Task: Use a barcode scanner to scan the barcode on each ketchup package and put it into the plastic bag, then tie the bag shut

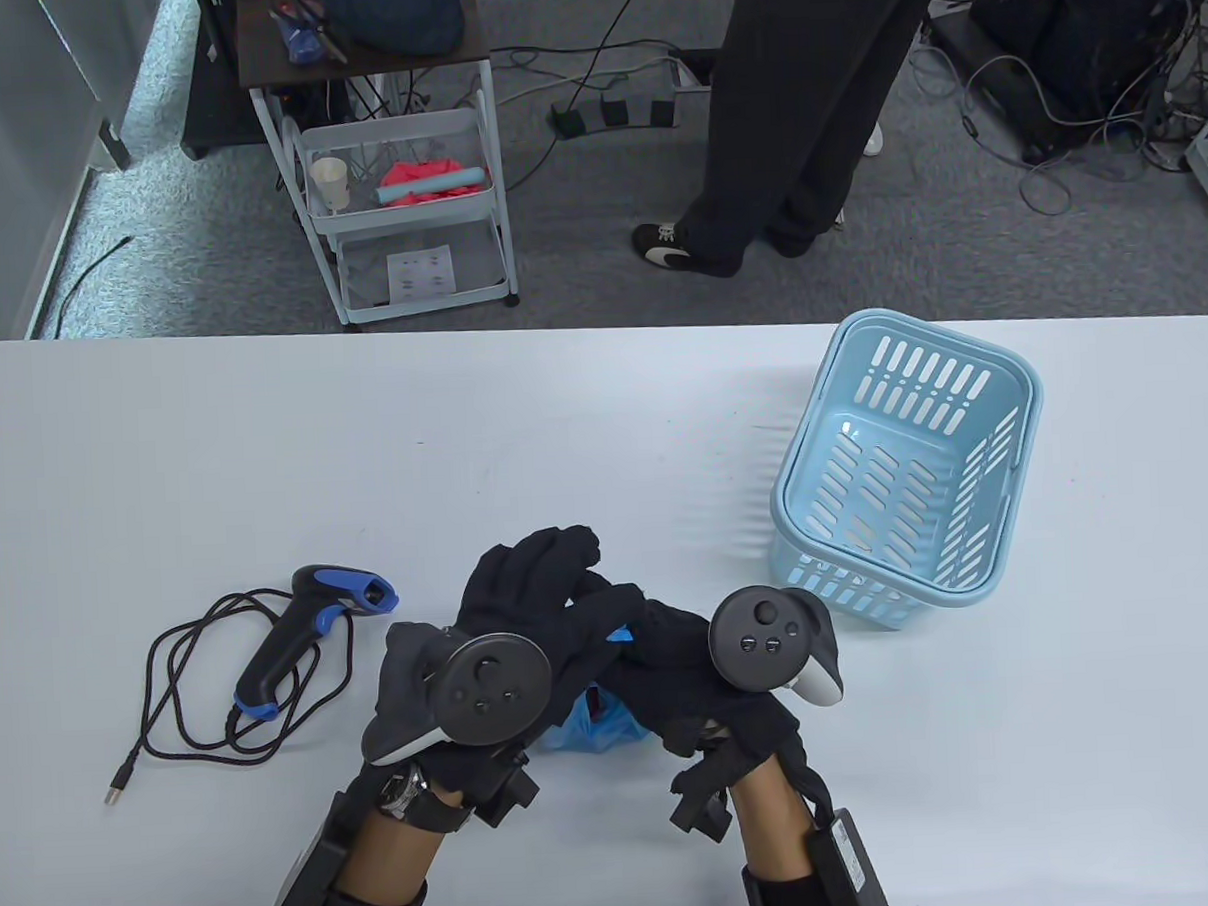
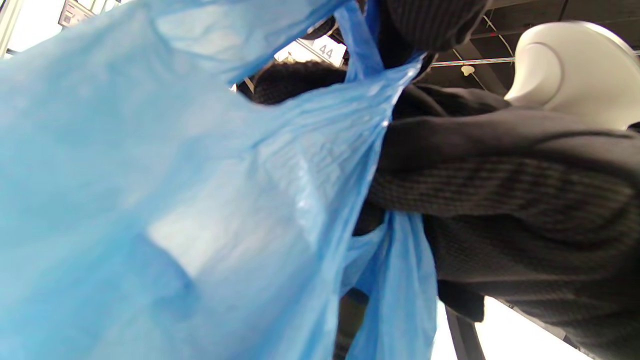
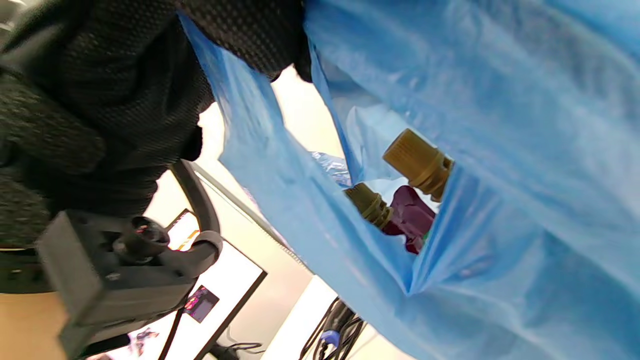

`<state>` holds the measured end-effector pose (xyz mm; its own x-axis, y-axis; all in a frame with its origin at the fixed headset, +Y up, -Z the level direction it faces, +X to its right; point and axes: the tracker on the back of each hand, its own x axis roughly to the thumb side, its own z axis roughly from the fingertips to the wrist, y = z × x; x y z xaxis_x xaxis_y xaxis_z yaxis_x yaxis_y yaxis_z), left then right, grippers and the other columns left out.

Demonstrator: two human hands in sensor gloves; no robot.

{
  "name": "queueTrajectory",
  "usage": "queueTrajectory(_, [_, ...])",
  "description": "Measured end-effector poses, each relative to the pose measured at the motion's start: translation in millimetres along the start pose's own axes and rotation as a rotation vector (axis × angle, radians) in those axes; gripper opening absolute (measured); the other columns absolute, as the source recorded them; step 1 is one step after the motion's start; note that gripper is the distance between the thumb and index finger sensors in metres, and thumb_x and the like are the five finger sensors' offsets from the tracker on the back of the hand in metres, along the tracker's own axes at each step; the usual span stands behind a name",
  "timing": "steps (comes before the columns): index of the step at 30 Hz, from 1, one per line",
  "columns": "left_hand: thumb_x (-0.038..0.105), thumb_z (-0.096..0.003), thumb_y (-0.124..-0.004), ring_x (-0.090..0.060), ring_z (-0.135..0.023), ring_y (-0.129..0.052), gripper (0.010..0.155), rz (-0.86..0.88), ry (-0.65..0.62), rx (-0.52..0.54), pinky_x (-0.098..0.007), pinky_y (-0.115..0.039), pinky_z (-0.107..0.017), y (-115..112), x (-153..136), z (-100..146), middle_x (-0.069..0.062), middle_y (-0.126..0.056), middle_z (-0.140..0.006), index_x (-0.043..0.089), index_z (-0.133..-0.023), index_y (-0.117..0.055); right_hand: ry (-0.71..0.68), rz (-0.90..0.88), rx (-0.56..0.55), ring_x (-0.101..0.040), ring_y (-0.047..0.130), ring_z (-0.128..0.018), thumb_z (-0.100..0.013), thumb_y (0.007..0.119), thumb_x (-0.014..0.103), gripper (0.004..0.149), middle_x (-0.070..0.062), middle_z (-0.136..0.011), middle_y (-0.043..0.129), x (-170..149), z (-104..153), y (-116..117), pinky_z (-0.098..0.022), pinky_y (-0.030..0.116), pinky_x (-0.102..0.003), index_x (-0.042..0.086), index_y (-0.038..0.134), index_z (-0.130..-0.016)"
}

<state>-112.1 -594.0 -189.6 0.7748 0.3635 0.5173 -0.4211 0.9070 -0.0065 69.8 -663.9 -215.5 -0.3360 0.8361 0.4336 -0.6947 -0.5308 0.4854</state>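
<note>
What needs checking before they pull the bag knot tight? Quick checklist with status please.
1. Packages inside the plastic bag: ok, two capped ketchup packages show through its opening.
2. Basket emptied: ok, nothing in it.
3. Scanner set aside: ok, lying on the table left of the hands.
4. Left hand holds the bag: ok, bag strip runs between its fingers.
5. Right hand holds the bag: ok, plastic under its fingers.
6. Knot formed: cannot tell, hands hide it.

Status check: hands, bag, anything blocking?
Both hands, left and right, grip blue bag handles. Ketchup packages inside. Scanner aside; nothing blocking.
</note>
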Motion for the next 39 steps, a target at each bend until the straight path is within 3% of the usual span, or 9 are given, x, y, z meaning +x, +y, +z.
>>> queueTrajectory(4, [0.048,-0.0535,-0.067,-0.038,-0.112,-0.054,0.047,-0.002,0.008,0.0,-0.065,-0.048,-0.08,0,1,-1,-0.001,-0.047,-0.12,0.042,-0.1,-0.074,-0.025,-0.033,0.044,-0.045,0.067,-0.082,-0.057,0.076,0.025,0.074,-0.015,-0.083,0.074,-1,0,1,-0.071,0.046,-0.068,0.003,0.034,-0.114])
queueTrajectory(7, [0.048,-0.0535,-0.067,-0.038,-0.113,-0.054,0.047,-0.019,-0.009,-0.014,-0.065,-0.047,-0.08,-2,7,-1,-0.001,-0.046,-0.12,0.042,-0.1,-0.074,-0.014,0.01,0.025,-0.045,0.068,-0.08,-0.054,0.08,0.042,0.085,-0.014,-0.082,0.074,1,-3,7,-0.071,0.046,-0.068,0.003,0.034,-0.114])
queueTrajectory(15, [0.054,-0.0513,-0.067,-0.04,-0.115,-0.048,0.055,-0.067,-0.068,-0.076,-0.067,-0.045,-0.08,-6,26,0,-0.003,-0.04,-0.122,0.042,-0.105,-0.07,-0.007,0.116,-0.254,-0.034,0.082,-0.064,-0.05,0.072,0.058,0.078,-0.004,-0.06,0.085,2,-3,16,-0.063,0.062,-0.061,0.007,0.057,-0.107])
queueTrajectory(20, [0.066,-0.0461,-0.068,-0.041,-0.116,-0.045,0.07,0.055,-0.092,-0.059,-0.069,-0.043,-0.08,4,20,2,-0.005,-0.036,-0.124,0.041,-0.111,-0.062,-0.012,0.088,-0.287,-0.033,0.085,-0.058,-0.058,0.058,0.047,0.057,-0.002,-0.053,0.087,0,-3,17,-0.06,0.065,-0.059,0.013,0.065,-0.103])
queueTrajectory(25, [0.062,-0.0495,-0.065,-0.042,-0.112,-0.054,0.064,0.196,-0.02,0.047,-0.066,-0.049,-0.079,24,-1,5,-0.006,-0.045,-0.121,0.037,-0.109,-0.065,-0.021,0.068,-0.255,-0.034,0.084,-0.059,-0.059,0.056,0.044,0.054,-0.003,-0.054,0.087,0,-3,16,-0.061,0.064,-0.06,0.014,0.066,-0.103])
queueTrajectory(28, [0.055,-0.0513,-0.066,-0.039,-0.09,-0.084,0.059,0.134,0.057,0.068,-0.06,-0.063,-0.073,26,-12,6,-0.005,-0.075,-0.104,0.028,-0.103,-0.073,-0.023,0.075,-0.25,-0.034,0.084,-0.06,-0.059,0.057,0.044,0.054,-0.004,-0.055,0.087,-1,-3,15,-0.061,0.064,-0.06,0.015,0.066,-0.103])
queueTrajectory(35, [0.046,-0.0505,-0.074,-0.029,-0.068,-0.096,0.043,0.032,0.071,0.077,-0.053,-0.075,-0.063,13,-12,5,0.002,-0.088,-0.085,0.029,-0.089,-0.083,-0.03,0.064,-0.238,-0.033,0.084,-0.06,-0.057,0.057,0.047,0.06,-0.003,-0.055,0.087,-3,-2,13,-0.061,0.064,-0.06,0.01,0.065,-0.103])
queueTrajectory(39, [0.045,-0.051,-0.073,-0.026,-0.066,-0.096,0.041,-0.028,0.057,0.112,-0.051,-0.076,-0.063,9,-4,6,0.003,-0.088,-0.083,0.029,-0.088,-0.082,-0.029,0.023,-0.236,-0.033,0.085,-0.06,-0.057,0.057,0.048,0.061,-0.003,-0.055,0.087,-8,-2,11,-0.061,0.065,-0.06,0.008,0.065,-0.102])
